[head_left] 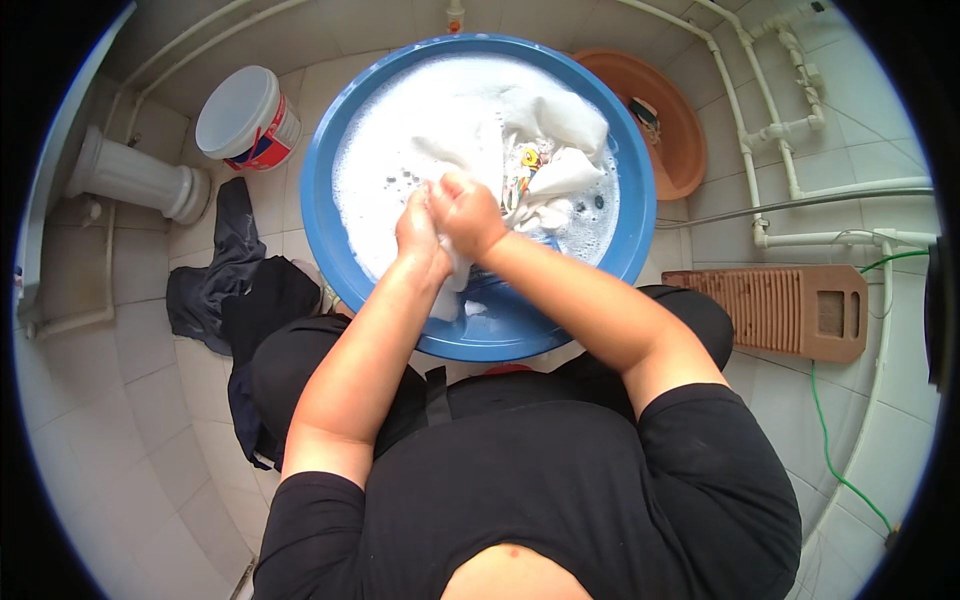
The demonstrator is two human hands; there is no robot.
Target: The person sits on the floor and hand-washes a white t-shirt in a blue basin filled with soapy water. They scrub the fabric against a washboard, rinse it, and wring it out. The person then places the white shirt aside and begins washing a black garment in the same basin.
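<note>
Head view:
- Blue tub [315, 190], one: on the floor in front of the seated person, between the knees, presumably so both arms reach in easily. Filled with white foam [400, 105].
- White cloth [570, 118], one, with a colourful print: inside the tub, part lying in the foam toward its right side, part bunched up between the hands.
- Left hand [418, 228]: above the middle of the tub, fingers curled tight on the bunched cloth.
- Right hand [468, 212]: against the left hand, fingers folded into a fist on the same bunch; the close grip seems meant to squeeze or rub, with drips falling back inside.
- Brown basin [690, 145]: just beside the tub, far right; a small object in it, too unclear to name.
- Brown washboard [775, 312]: right of the tub, near side, apparently set aside within reach.
- White bucket [237, 112], red and blue label: left of the tub, far side.
- Dark clothes [225, 265]: heaped left of the tub, likely clear of the suds.
</note>
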